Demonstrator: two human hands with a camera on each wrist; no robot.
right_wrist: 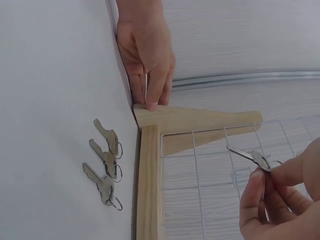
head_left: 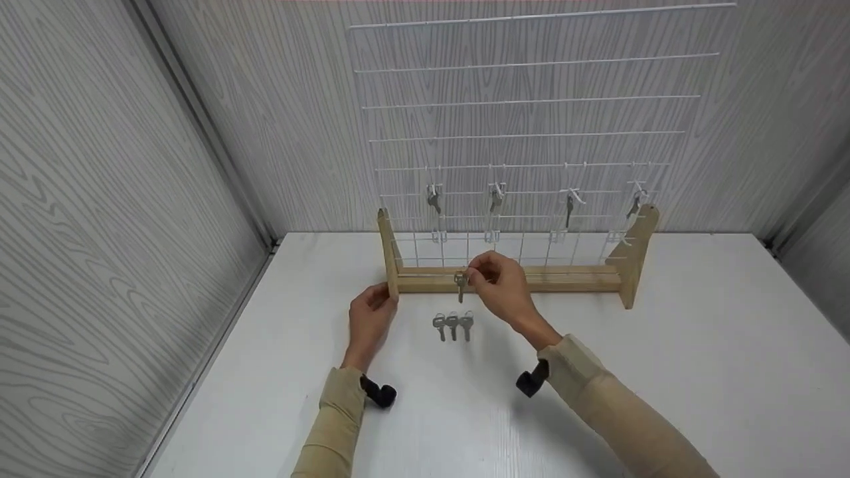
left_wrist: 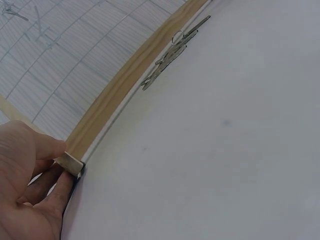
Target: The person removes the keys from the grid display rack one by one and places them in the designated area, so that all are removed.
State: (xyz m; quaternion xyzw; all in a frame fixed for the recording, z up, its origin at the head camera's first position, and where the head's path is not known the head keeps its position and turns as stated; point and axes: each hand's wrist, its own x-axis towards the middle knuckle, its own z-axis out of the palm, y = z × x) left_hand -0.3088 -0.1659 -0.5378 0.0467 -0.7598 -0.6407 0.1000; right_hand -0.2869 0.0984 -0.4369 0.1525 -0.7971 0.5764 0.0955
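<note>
My right hand (head_left: pixel 505 292) pinches a silver key (right_wrist: pixel 256 159) by its ring end between thumb and fingertips, the blade pointing away from the hand. It holds the key just in front of the wooden base bar (head_left: pixel 571 287) of a white wire grid rack (head_left: pixel 531 103). At the rack's left end, my left hand (head_left: pixel 369 320) grips the lower front corner of the wooden side foot (left_wrist: pixel 70 163), thumb on one face and fingers on the other. Three more ringed keys (head_left: pixel 453 324) lie side by side on the white table, between the hands and nearer me than the bar.
Several white hooks on the grid carry keys, among them a left key (head_left: pixel 433 199) and a right key (head_left: pixel 635 203). Lower hooks (head_left: pixel 492 236) hang bare beneath them. The right wooden foot (head_left: pixel 639 259) stands on the table (head_left: pixel 717 345); wood-patterned panels (head_left: pixel 86 199) rise behind and beside.
</note>
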